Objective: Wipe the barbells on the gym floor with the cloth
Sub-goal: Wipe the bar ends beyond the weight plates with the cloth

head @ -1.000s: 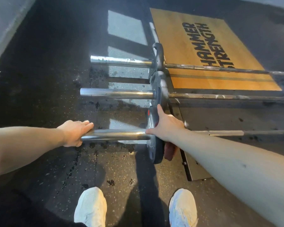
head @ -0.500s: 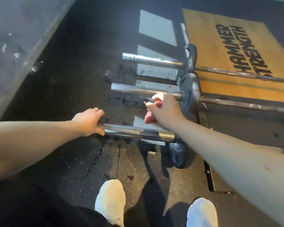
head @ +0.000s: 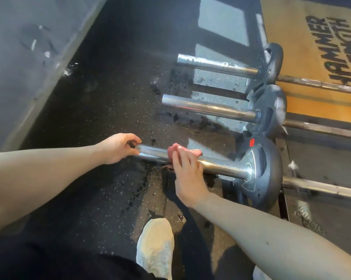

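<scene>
Our right hand (head: 187, 174) is bringing the cloth (head: 175, 149) down from mid-air onto the nearest barbell (head: 221, 166), pressing it flat-fingered. Our left hand (head: 118, 147) is gripping the sleeve end, likely stopping rolling.

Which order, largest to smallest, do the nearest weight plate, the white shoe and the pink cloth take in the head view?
1. nearest weight plate
2. white shoe, though it lies nearer the camera
3. pink cloth, mostly hidden under the right hand
</scene>
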